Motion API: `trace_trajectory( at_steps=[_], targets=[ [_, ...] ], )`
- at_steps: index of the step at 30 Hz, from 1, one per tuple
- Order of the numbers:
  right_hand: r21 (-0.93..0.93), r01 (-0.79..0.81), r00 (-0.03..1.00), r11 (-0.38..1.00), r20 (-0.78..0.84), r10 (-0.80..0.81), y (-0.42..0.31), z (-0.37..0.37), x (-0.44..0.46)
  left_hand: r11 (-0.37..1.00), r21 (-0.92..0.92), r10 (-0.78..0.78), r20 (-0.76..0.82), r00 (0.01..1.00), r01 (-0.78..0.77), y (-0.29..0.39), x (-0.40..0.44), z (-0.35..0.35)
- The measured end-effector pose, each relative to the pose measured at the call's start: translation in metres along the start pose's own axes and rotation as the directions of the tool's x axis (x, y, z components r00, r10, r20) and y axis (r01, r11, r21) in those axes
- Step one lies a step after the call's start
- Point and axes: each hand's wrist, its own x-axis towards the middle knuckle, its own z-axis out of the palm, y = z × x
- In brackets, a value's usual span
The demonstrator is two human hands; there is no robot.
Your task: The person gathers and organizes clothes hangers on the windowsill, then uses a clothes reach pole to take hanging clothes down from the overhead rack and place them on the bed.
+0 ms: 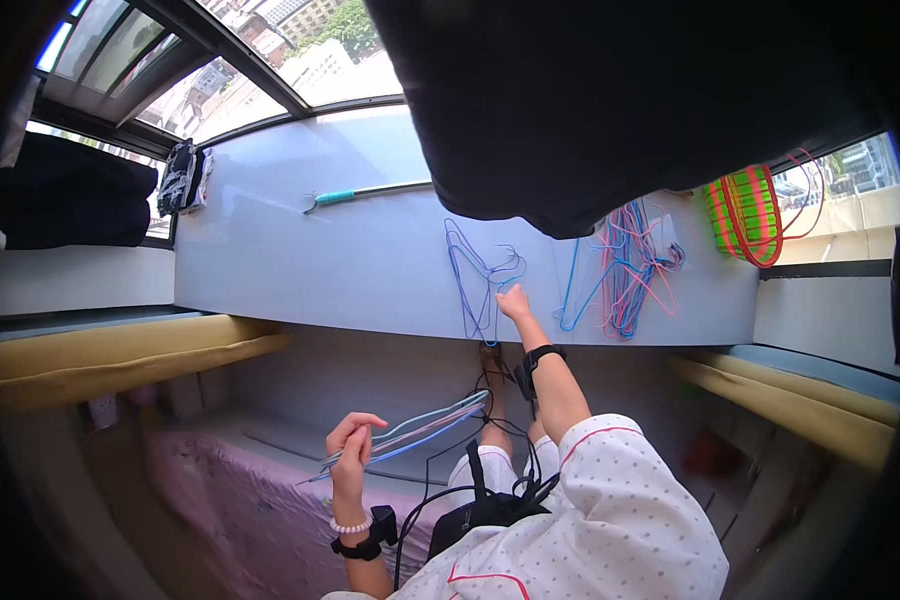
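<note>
Several thin hangers (pixel 420 425), light blue, pink and blue, are gripped in my left hand (pixel 350 445) at the lower middle. My right hand (pixel 512 302) reaches over the front of the pale ledge, its fingers closed at the purple and blue hangers (pixel 460 265) lying there. To its right, a larger pile of pink and blue hangers (pixel 630 270) rests on the ledge, with one blue hanger at the pile's left side.
Dark cloth (pixel 610 100) hangs over the ledge (pixel 290 250). A pole with a green grip (pixel 335 196) lies at the back. Folded clothes (pixel 183 178) are at the left, a green and red basket (pixel 745 215) at the right. Pink fabric (pixel 230 500) is below left.
</note>
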Motion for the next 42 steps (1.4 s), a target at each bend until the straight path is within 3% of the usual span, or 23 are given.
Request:
trace_trajectory(
  at_steps=[1, 3, 7, 9, 10, 12, 13, 15, 16, 18, 22, 24, 27, 28, 30, 31, 33, 35, 36, 38, 39, 41, 42],
  targets=[
    [0.01, -0.009, 1.0, 1.0, -0.014, 0.009, 0.011, -0.009, -0.002, 1.0, 0.003, 0.001, 0.041, 0.999, -0.001, 0.003, 0.007, 0.006],
    [0.152, 0.129, 0.992, 0.98, -0.003, -0.13, 0.034, -0.034, 0.0, 0.999, 0.007, 0.038, 0.08, 0.996, -0.039, 0.005, 0.021, 0.021],
    [0.238, 0.061, 0.989, 0.969, -0.146, -0.026, 0.092, -0.087, 0.023, 0.999, -0.016, 0.036, 0.213, 0.976, -0.034, 0.009, 0.042, 0.051],
    [0.137, 0.176, 0.917, 0.975, -0.383, -0.112, 0.109, -0.098, 0.045, 1.0, 0.005, 0.028, 0.255, 0.967, -0.03, 0.007, 0.054, 0.066],
    [0.154, 0.176, 0.917, 0.972, -0.386, -0.105, 0.116, -0.1, 0.055, 1.0, -0.005, 0.029, 0.303, 0.953, -0.029, 0.004, 0.057, 0.073],
    [-0.027, 0.228, 0.816, 0.973, -0.54, -0.206, 0.12, -0.097, 0.076, 1.0, -0.004, 0.003, 0.377, 0.926, -0.001, 0.004, 0.067, 0.085],
    [-0.014, 0.23, 0.823, 0.973, -0.531, -0.202, 0.118, -0.097, 0.082, 1.0, 0.012, -0.007, 0.373, 0.928, 0.002, 0.009, 0.072, 0.095],
    [0.248, 0.286, 0.838, 0.926, -0.534, -0.116, 0.125, -0.104, 0.086, 0.987, 0.163, -0.053, 0.327, 0.943, -0.001, 0.02, 0.081, 0.124],
    [0.261, 0.268, 0.842, 0.927, -0.532, -0.093, 0.131, -0.103, 0.079, 0.971, 0.232, -0.142, 0.334, 0.932, 0.065, 0.016, 0.087, 0.133],
    [0.469, 0.357, 0.766, 0.808, -0.642, 0.034, 0.123, -0.109, 0.076, 0.96, 0.276, -0.156, 0.384, 0.91, 0.048, 0.016, 0.098, 0.144],
    [0.383, 0.188, 0.793, 0.904, -0.602, 0.09, 0.096, -0.1, 0.07, 0.959, 0.281, -0.155, 0.407, 0.9, 0.038, 0.013, 0.103, 0.179],
    [0.166, 0.096, 0.866, 0.981, -0.5, 0.0, 0.083, -0.092, 0.073, 0.967, 0.241, -0.178, 0.384, 0.906, 0.088, 0.005, 0.104, 0.19],
    [0.173, 0.135, 0.799, 0.976, -0.602, -0.004, 0.079, -0.069, 0.088, 0.981, 0.189, -0.104, 0.335, 0.937, 0.042, -0.009, 0.108, 0.208],
    [0.167, 0.132, 0.808, 0.977, -0.589, -0.008, 0.076, -0.074, 0.084, 0.967, 0.239, -0.176, 0.379, 0.908, 0.087, -0.009, 0.111, 0.207],
    [0.47, 0.246, 0.805, 0.848, -0.586, 0.092, 0.068, -0.106, 0.057, 0.979, 0.197, -0.126, 0.42, 0.899, 0.045, -0.014, 0.115, 0.216],
    [0.458, 0.237, 0.814, 0.857, -0.575, 0.082, 0.076, -0.111, 0.053, 0.988, 0.152, -0.057, 0.464, 0.884, -0.017, -0.017, 0.118, 0.221],
    [0.339, 0.328, 0.622, 0.882, -0.78, 0.069, 0.094, -0.119, 0.046, 0.993, 0.112, -0.09, 0.477, 0.875, 0.042, -0.025, 0.119, 0.224],
    [0.277, 0.276, 0.442, 0.92, -0.887, 0.134, 0.116, -0.125, 0.05, 0.972, 0.165, 0.055, 0.532, 0.845, -0.167, -0.03, 0.123, 0.227],
    [0.271, 0.282, 0.458, 0.92, -0.881, 0.12, 0.127, -0.125, 0.054, 0.954, 0.177, 0.104, 0.56, 0.822, -0.241, -0.032, 0.126, 0.227],
    [0.283, 0.092, 0.646, 0.955, -0.746, 0.159, 0.147, -0.125, 0.063, 0.942, 0.161, 0.154, 0.574, 0.805, -0.295, -0.04, 0.128, 0.223],
    [0.276, 0.09, 0.655, 0.957, -0.74, 0.152, 0.148, -0.126, 0.064, 0.925, 0.143, 0.2, 0.603, 0.772, -0.351, -0.044, 0.127, 0.222],
    [0.258, -0.072, 0.758, 0.964, -0.614, 0.221, 0.145, -0.135, 0.063, 0.928, 0.14, 0.203, 0.589, 0.782, -0.345, -0.045, 0.124, 0.225],
    [0.251, -0.072, 0.764, 0.965, -0.608, 0.215, 0.144, -0.136, 0.058, 0.924, 0.163, 0.198, 0.572, 0.796, -0.347, -0.046, 0.121, 0.226]
  ],
)
